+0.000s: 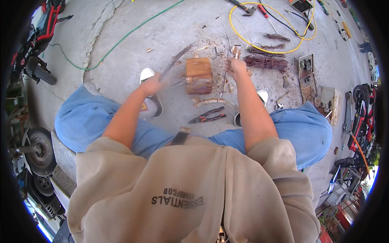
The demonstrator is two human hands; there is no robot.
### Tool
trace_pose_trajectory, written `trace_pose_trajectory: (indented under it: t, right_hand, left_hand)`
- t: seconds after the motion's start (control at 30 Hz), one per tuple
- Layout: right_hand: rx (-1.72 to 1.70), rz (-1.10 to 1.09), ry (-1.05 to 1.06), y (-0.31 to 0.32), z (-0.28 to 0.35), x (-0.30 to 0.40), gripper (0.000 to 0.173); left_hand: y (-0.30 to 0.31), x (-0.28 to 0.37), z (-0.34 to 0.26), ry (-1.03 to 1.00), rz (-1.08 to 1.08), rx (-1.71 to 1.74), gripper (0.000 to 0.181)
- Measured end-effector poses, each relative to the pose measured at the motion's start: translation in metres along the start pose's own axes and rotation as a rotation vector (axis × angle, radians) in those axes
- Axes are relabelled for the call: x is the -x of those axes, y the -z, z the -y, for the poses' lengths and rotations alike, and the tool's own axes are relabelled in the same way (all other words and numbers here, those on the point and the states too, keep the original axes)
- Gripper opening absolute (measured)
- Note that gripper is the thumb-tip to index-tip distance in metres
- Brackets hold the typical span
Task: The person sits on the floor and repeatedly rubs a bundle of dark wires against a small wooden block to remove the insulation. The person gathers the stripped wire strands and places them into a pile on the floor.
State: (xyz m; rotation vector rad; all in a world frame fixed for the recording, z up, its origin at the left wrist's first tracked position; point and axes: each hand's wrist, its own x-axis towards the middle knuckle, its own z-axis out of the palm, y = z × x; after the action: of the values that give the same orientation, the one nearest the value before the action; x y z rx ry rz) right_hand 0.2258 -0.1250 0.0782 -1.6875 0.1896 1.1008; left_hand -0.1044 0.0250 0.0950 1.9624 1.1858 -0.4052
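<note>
In front of me on the concrete floor sits a brown block-shaped wire coil (198, 69), with fine strands trailing over its near part. My left hand (153, 84), blurred, is left of it with fingers curled at the lower end of a loose bundle of thin dark wires (179, 57). Blurred strands also stretch between that hand and the coil. My right hand (235, 68) is beyond the coil's right side, fingers curled inward. A brown and white scrap (235, 51) shows just above this fist; whether it is held is unclear.
Pliers (208, 115) lie near my feet. Tied wire bundles (266, 62), a screwdriver (267, 18), a hammer (245, 8) and a yellow hose (233, 25) are farther right. Opened metal parts (307, 77) stand beyond my right knee. A green hose (127, 34) crosses the floor left.
</note>
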Motion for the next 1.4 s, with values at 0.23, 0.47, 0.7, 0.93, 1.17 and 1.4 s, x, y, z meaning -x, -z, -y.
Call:
trace_pose_trajectory:
  t: [0.23,0.47,0.7,0.93,1.17,1.4]
  right_hand:
    - [0.156,0.112,-0.020,-0.014,-0.035,-0.005,0.012]
    - [0.362,0.334,0.010,-0.020,-0.065,-0.018,0.023]
    - [0.426,0.375,0.054,-0.020,-0.082,-0.034,0.024]
    - [0.375,0.448,-0.023,-0.023,-0.077,-0.027,0.028]
    - [0.213,0.524,-0.137,-0.029,-0.059,-0.004,0.029]
    - [0.180,0.568,-0.186,-0.031,-0.051,0.003,0.030]
  left_hand:
    - [-0.012,-0.003,-0.029,0.201,-0.121,0.152,0.066]
    - [-0.028,-0.010,-0.046,-0.198,-0.431,-0.451,0.054]
    - [-0.008,-0.012,-0.063,-0.124,-0.206,-0.521,0.050]
    - [-0.029,-0.042,-0.050,-0.003,-0.019,0.292,0.026]
    - [-0.032,-0.056,-0.045,-0.028,-0.064,0.586,0.015]
    - [-0.052,-0.058,-0.053,0.065,0.059,1.207,0.021]
